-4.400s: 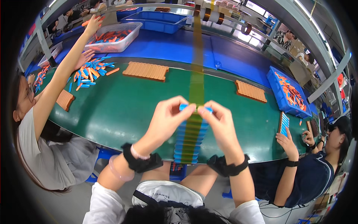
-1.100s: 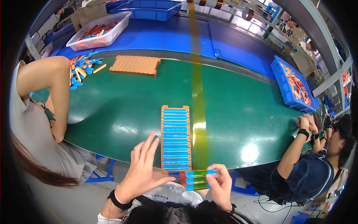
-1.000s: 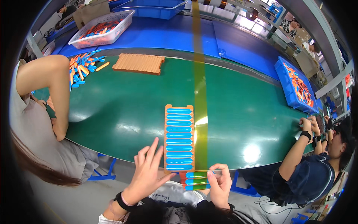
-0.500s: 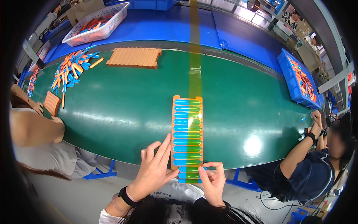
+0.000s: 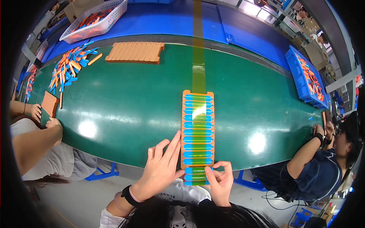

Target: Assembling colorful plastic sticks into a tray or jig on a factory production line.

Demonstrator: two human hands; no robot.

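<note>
A long orange grooved tray [image 5: 183,131] lies on the green table in front of me, with several blue flat sticks [image 5: 188,132] set crosswise in its grooves. Transparent yellow tape [image 5: 198,78] runs from the far side down over the middle of the sticks. Past the tray's near end, a few more blue sticks hang on the tape over the table edge. My left hand [image 5: 159,167] has its fingers stretched along the tray's left side, its thumb by the overhanging sticks. My right hand [image 5: 220,182] pinches the right side of that overhanging taped end between thumb and finger.
Another orange grooved tray [image 5: 135,52] lies at the back, beside a heap of orange and blue sticks [image 5: 70,66]. A white basket [image 5: 114,22] and a blue bin [image 5: 294,76] hold more sticks. Co-workers sit on both sides; the left one handles a small grooved tray [image 5: 49,103].
The tray and its sticks have shifted right beneath the tape, which now crosses their middle instead of their right half. Both my hands keep their grip and posture, moving slightly right.
</note>
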